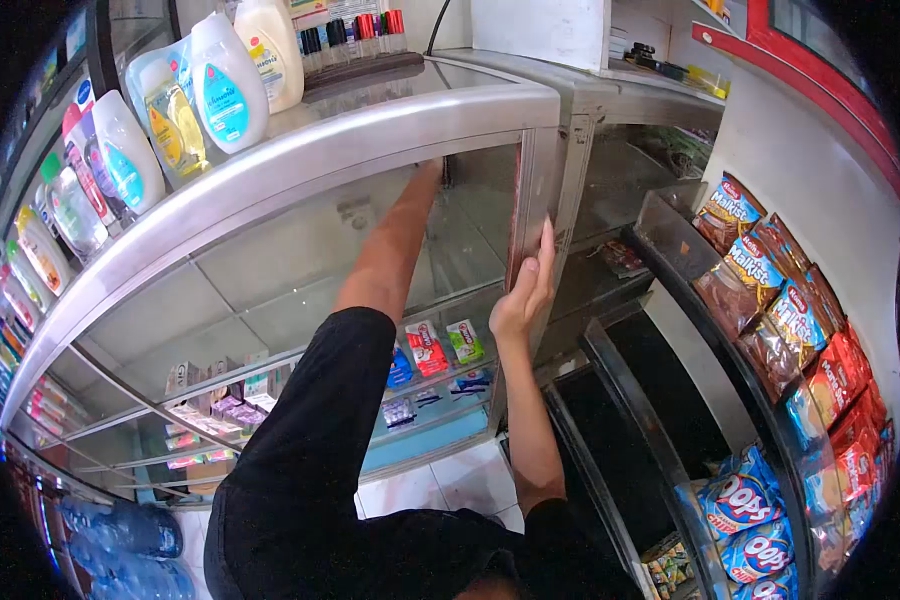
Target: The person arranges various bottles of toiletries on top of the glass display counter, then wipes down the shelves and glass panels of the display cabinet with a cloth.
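My left arm stretches up over the glass display case (pixel 300 250). My left hand (pixel 435 170) is up near the case's top metal rim (pixel 370 135), beside something dark that I cannot make out. Its fingers are mostly hidden. My right hand (pixel 525 295) lies against the upright metal frame (pixel 532 190) at the case's right end, fingers stretched upward. Inside the case, below my arms, a red packet (pixel 425 348) and a green packet (pixel 465 341) stand on a shelf. Several small boxes (pixel 235 400) sit farther left.
Lotion bottles (pixel 228 90) and small dark and red-capped bottles (pixel 355 38) stand on the case top. At right, a black rack (pixel 660 420) holds Malkist packets (pixel 755 262) and Oops chip bags (pixel 745 505). Large blue water bottles (pixel 135 530) are on the floor at lower left.
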### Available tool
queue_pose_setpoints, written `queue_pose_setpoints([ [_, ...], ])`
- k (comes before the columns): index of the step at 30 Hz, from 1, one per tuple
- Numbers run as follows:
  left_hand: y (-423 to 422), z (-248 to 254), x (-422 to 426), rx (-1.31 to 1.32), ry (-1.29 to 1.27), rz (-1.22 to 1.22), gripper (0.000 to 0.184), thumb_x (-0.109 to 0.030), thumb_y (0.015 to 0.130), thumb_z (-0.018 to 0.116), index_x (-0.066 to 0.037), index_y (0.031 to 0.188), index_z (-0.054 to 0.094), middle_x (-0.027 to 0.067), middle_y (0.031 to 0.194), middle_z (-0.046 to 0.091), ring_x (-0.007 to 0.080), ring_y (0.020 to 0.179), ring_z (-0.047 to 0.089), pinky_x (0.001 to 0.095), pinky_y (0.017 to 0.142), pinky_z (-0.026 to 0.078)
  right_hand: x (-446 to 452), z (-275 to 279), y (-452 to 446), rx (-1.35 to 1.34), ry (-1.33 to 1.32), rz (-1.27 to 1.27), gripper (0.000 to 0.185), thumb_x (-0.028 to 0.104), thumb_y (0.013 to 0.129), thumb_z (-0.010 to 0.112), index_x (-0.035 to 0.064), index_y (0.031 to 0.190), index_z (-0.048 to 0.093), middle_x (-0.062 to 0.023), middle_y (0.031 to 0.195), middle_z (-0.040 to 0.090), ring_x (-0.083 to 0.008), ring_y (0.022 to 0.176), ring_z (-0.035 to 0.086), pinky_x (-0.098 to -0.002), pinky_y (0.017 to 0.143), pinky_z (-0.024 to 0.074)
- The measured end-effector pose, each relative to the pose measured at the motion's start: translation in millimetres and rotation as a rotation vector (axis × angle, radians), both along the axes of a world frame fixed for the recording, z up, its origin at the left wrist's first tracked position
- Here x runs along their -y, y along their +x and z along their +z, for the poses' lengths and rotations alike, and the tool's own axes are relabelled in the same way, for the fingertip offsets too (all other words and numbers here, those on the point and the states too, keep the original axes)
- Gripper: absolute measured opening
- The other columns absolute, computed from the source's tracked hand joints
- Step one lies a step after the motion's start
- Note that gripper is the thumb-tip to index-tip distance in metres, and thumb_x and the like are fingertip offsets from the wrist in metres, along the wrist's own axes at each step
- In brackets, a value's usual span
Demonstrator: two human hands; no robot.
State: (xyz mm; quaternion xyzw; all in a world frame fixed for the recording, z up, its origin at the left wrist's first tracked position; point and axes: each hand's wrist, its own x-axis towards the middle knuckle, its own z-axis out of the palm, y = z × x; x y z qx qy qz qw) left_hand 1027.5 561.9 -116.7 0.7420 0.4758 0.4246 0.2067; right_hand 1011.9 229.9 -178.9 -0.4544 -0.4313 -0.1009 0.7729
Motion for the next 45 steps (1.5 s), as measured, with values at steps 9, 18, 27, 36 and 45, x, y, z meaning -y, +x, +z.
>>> queue_pose_setpoints([
  [9, -1.3, -0.7, -1.2, -0.038, -0.011, 0.021, 0.090, -0.065, 0.096, 0.034, -0.002, 0.154, 0.007, 0.0151, 0.160, 0.002, 0.0312, 0.148, -0.002, 0.0394, 0.120, 0.004, 1.0, 1.0, 0.2, 0.008, 0.030, 0.017, 0.051, 0.024, 0.102, 0.031, -0.0040, 0.143, 0.042, -0.0218, 0.144, 0.048, -0.0327, 0.136, 0.043, -0.0395, 0.112, 0.0299],
  [18, -18.3, 7.4, -13.5, -0.025, -0.027, -0.015, 0.094, -0.067, 0.094, 0.036, -0.002, 0.155, 0.005, 0.0137, 0.161, -0.002, 0.0300, 0.149, -0.003, 0.0385, 0.120, 0.003, -1.5, -1.0, 2.2, 0.049, 0.030, -0.029, 0.052, 0.026, 0.101, 0.032, -0.0049, 0.142, 0.042, -0.0246, 0.140, 0.050, -0.0374, 0.131, 0.047, -0.0408, 0.110, 0.0326],
  [27, -40.2, 47.8, 3.0, 0.143, -0.177, -0.306, 0.097, -0.069, 0.093, 0.037, -0.003, 0.155, 0.003, 0.0124, 0.162, -0.005, 0.0289, 0.149, -0.005, 0.0376, 0.120, 0.003, -1.5, -0.3, 2.5, 0.080, 0.036, -0.073, 0.052, 0.022, 0.098, 0.034, -0.0059, 0.141, 0.044, -0.0270, 0.137, 0.052, -0.0401, 0.127, 0.050, -0.0422, 0.107, 0.0361],
  [36, -35.5, 24.5, 159.8, 0.462, -0.095, -0.730, 0.101, -0.072, 0.091, 0.039, -0.004, 0.156, 0.000, 0.0110, 0.163, -0.009, 0.0278, 0.149, -0.006, 0.0367, 0.120, 0.002, -3.9, -0.6, -3.2, 0.040, 0.032, -0.082, 0.054, 0.029, 0.102, 0.032, -0.0046, 0.143, 0.042, -0.0248, 0.142, 0.049, -0.0360, 0.133, 0.046, -0.0402, 0.110, 0.0328],
  [45, -67.8, 7.7, 209.3, 0.272, 0.023, -0.932, 0.087, -0.060, 0.100, 0.030, -0.006, 0.154, -0.011, 0.0156, 0.158, -0.028, 0.0307, 0.144, -0.028, 0.0454, 0.118, -0.008, -5.8, -4.1, -0.2, 0.037, 0.024, -0.062, 0.055, 0.028, 0.102, 0.029, -0.0064, 0.144, 0.038, -0.0224, 0.147, 0.043, -0.0334, 0.138, 0.039, -0.0398, 0.114, 0.0270],
])
